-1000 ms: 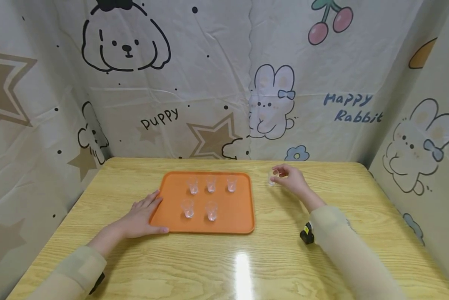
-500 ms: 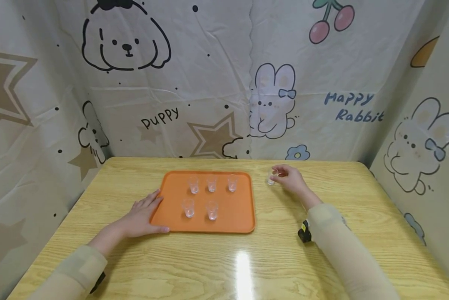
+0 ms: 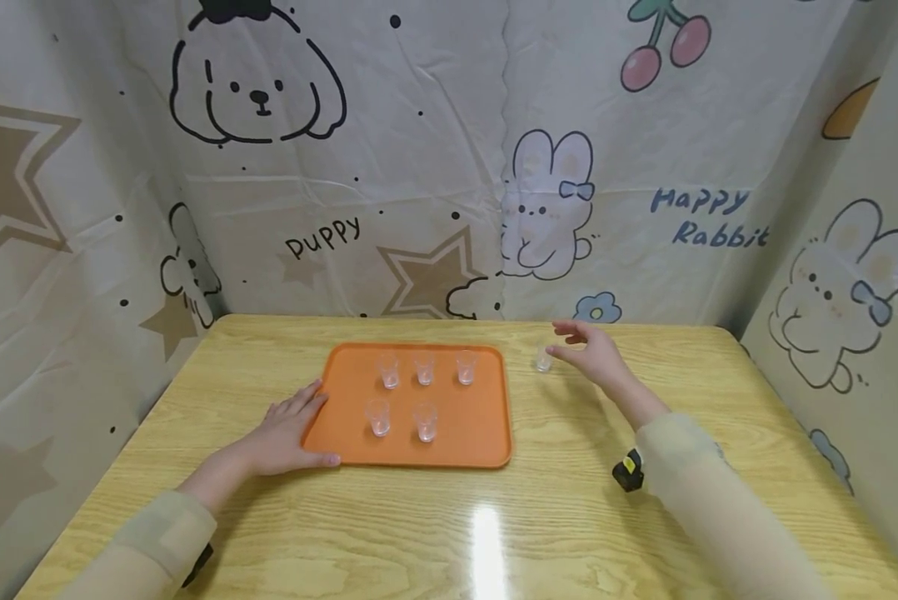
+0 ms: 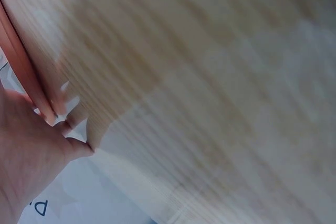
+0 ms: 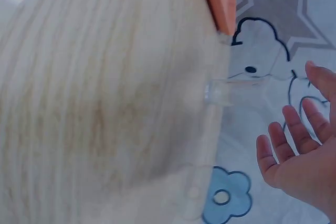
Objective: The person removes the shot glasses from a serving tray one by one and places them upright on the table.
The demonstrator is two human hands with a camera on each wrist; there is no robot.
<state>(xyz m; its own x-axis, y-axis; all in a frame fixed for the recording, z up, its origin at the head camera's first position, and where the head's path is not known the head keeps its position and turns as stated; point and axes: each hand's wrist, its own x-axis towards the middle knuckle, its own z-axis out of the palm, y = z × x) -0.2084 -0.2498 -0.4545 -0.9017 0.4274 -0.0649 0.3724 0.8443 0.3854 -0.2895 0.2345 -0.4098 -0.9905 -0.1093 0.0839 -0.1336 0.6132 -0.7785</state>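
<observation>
A small clear shot glass [image 3: 543, 362] stands upright on the table, just right of the orange tray [image 3: 470, 437]. My right hand [image 3: 593, 357] is beside that glass with thumb and fingers spread. In the right wrist view, a gap shows between the hand [image 5: 304, 153] and the glass [image 5: 223, 92]. On the tray, three like glasses [image 3: 424, 369] form a back row and two [image 3: 426, 423] a front row. My left hand [image 3: 280, 435] rests at the tray's left edge, fingers extended and thumb at its near-left corner. The left wrist view shows this hand [image 4: 34, 153] against the tray rim [image 4: 21, 59].
The wood-grain table [image 3: 389, 533] reaches back to a printed cloth wall [image 3: 419, 183]. More printed cloth [image 3: 854, 333] rises along the right side and the left side. A bright light reflection lies on the table in front.
My right hand has let go of the shot glass, spreading its fingers and drawing slightly to the right. The glass stays standing in place. My left hand has not moved.
</observation>
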